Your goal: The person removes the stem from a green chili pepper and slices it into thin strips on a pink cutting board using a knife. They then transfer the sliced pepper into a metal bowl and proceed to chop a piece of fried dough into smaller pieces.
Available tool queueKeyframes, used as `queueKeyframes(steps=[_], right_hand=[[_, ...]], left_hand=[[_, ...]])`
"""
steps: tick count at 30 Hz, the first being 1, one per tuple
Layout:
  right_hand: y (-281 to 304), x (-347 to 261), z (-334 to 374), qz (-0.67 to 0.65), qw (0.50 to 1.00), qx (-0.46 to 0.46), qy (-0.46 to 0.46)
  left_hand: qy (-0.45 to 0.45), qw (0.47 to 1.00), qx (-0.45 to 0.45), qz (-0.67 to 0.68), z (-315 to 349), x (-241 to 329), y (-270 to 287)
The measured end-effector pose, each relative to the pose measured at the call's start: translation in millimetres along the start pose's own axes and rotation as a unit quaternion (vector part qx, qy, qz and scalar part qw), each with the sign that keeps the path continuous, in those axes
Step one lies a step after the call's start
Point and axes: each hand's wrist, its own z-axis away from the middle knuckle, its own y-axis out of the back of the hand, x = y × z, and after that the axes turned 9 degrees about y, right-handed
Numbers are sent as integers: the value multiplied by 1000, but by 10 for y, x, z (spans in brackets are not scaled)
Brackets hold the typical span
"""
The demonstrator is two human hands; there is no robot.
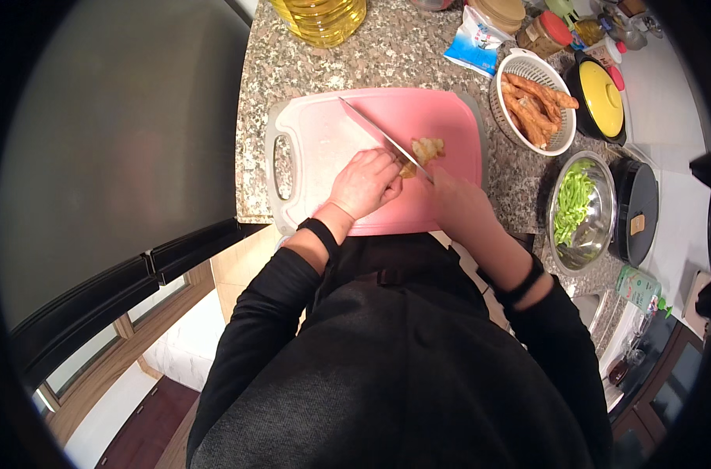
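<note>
A pink cutting board (pixel 316 125) with a grey rim and a handle slot lies on the counter. My right hand (pixel 457 205) grips a kitchen knife (pixel 383 137), whose long blade slants across the board toward the far left. To the left of the blade, my left hand (pixel 365 183) rests with curled fingers, pressing a yellow-brown piece of food (pixel 407 170) against the board beside the knife; the fingers hide most of it. Small pale, brownish chopped pieces (pixel 428 148) sit in a pile right of the blade. The knife's handle is hidden inside my right hand.
Fried dough sticks (pixel 537 109) fill a white basket (pixel 502 117) at the far right. Nearer stands a steel bowl (pixel 588 254) of green strips (pixel 574 203). A yellow-lidded pot (pixel 602 98), a blue-white packet (pixel 477 47) and an oil jug (pixel 324 19) line the counter.
</note>
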Motion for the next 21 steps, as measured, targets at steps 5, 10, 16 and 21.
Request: queueKeyframes(steps=[5,10,16,21], right_hand=[[-198,43,-325,-14,999,30,-9],[-171,113,-413,-19,992,119,43],[77,160,32,-70,992,104,12],[271,-79,395,-14,999,-13,-37]], left_hand=[[1,1000,4,-11,-7,16,-4],[-5,1000,-3,0,44,40,68],[2,1000,18,5,157,19,106],[13,1000,26,-3,141,0,44]])
